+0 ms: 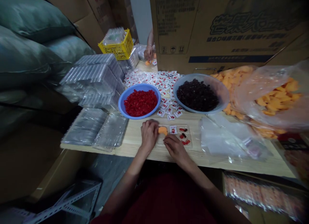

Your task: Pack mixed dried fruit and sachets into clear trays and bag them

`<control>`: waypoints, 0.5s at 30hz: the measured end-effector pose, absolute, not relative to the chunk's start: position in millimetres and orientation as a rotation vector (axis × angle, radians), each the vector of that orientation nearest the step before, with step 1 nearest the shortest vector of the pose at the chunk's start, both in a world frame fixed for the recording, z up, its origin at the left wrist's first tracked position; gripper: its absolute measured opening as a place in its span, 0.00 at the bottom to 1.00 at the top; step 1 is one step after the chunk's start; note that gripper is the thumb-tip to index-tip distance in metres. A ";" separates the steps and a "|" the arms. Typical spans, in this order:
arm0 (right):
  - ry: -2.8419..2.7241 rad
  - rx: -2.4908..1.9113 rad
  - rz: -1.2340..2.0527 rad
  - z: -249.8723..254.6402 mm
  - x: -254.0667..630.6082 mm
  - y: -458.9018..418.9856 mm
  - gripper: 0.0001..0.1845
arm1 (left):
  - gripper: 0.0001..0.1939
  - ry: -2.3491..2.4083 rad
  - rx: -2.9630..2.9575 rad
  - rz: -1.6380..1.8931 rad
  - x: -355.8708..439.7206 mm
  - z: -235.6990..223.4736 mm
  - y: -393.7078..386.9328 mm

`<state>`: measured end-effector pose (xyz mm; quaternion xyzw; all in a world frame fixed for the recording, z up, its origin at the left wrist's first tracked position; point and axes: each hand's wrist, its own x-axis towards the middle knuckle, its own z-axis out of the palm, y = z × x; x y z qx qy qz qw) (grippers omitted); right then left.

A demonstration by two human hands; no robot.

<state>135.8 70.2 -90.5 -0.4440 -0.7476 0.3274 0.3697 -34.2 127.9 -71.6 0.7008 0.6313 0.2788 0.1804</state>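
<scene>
My left hand (149,133) rests on the wooden table (135,138) with its fingers curled at the left edge of a small clear plastic tray (187,136). My right hand (174,146) presses on the tray's near edge with bent fingers. In the tray lie an orange dried fruit piece (163,130), a small white sachet (173,130) and a few red and dark fruit bits (184,138). Whether either hand pinches the tray I cannot make out.
A blue bowl of red fruit (140,102) and a grey bowl of dark fruit (197,95) stand behind, among scattered sachets (160,80). Stacks of clear trays (96,79) lie left, bags of orange fruit (275,98) right. Another person's hand (148,53) works at the back.
</scene>
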 end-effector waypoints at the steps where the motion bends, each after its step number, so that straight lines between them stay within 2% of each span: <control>1: -1.927 -1.145 0.850 -91.0 134.6 70.0 0.10 | 0.09 1.819 2.064 0.762 -34.5 -72.0 127.4; 6: -1.962 -1.223 0.884 -77.0 132.8 70.2 0.12 | 0.11 1.618 2.375 0.506 -39.7 -68.6 121.2; 8: -1.903 -1.196 0.962 -64.1 132.5 72.3 0.14 | 0.12 1.601 2.428 0.533 -38.5 -64.0 118.4; 11: -1.442 -1.148 1.244 -49.0 131.6 83.8 0.14 | 0.18 1.420 2.389 0.927 -25.6 -59.1 115.2; 14: -0.967 -1.067 1.495 -40.0 141.1 94.0 0.27 | 0.26 1.133 2.502 0.906 -1.5 -58.0 107.5; 15: -0.872 -1.022 1.565 -35.4 149.8 93.2 0.28 | 0.27 1.140 2.562 0.863 5.2 -58.2 104.9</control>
